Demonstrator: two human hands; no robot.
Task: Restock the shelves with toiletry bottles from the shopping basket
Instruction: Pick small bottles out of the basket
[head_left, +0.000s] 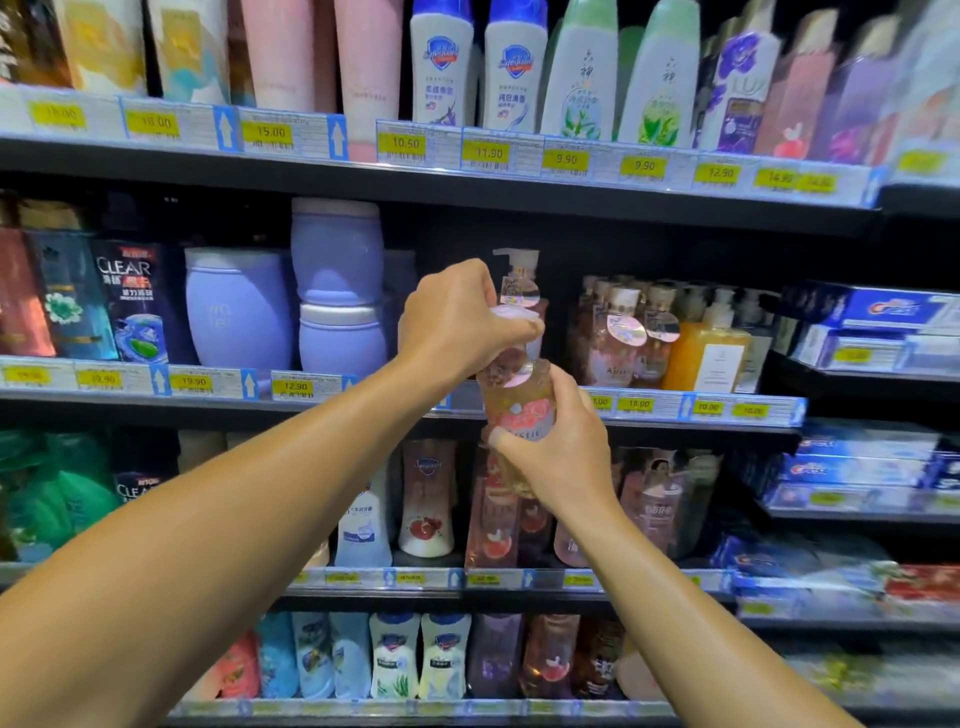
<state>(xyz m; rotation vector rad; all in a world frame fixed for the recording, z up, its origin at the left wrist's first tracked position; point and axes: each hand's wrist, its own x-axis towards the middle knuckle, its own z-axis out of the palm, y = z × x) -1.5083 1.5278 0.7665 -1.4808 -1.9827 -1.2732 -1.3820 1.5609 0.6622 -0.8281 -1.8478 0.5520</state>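
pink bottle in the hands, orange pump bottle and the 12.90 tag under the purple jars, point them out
pink bottle (519, 410), head view, on its label
orange pump bottle (698, 358), head view, on its body
12.90 tag (294, 387), head view, on its yellow patch

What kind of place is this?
Most likely a shop's toiletries aisle. Tiered shelves carry yellow price tags along their edges, packed with shampoo and body wash bottles and boxed toothpaste. The left hand and right hand hold a clear pump bottle.
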